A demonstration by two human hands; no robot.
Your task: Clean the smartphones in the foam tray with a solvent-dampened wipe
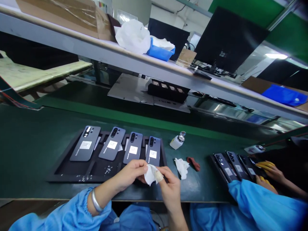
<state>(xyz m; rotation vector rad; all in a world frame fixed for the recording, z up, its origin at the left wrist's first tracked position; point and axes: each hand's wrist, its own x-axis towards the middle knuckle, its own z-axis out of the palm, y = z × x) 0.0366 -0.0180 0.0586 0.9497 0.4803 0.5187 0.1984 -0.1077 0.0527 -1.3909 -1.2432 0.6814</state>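
Observation:
Between my two hands is a small white wipe (pixel 150 175), pinched at its edges just in front of the tray. My left hand (pixel 132 173) has thumb and fingers closed on its left side. On its right side the fingers of my right hand (pixel 169 183) are closed too, with a pale covering on the thumb. Behind them, a black tray (pixel 64 170) bears several dark smartphones (pixel 133 150), backs up, each with a white label. White scraps lie in the tray's front part. The lower end of the rightmost phone (pixel 154 150) is close to my hands.
A white pump bottle (pixel 177 141) with a metal top stands right of the tray. Nearer lie a crumpled wipe (pixel 182 168) and a reddish-brown piece (pixel 193 164). At right, a co-worker's hands in yellow finger covers (pixel 270 170) touch another phone tray. A shelf (pixel 134 59) crosses above.

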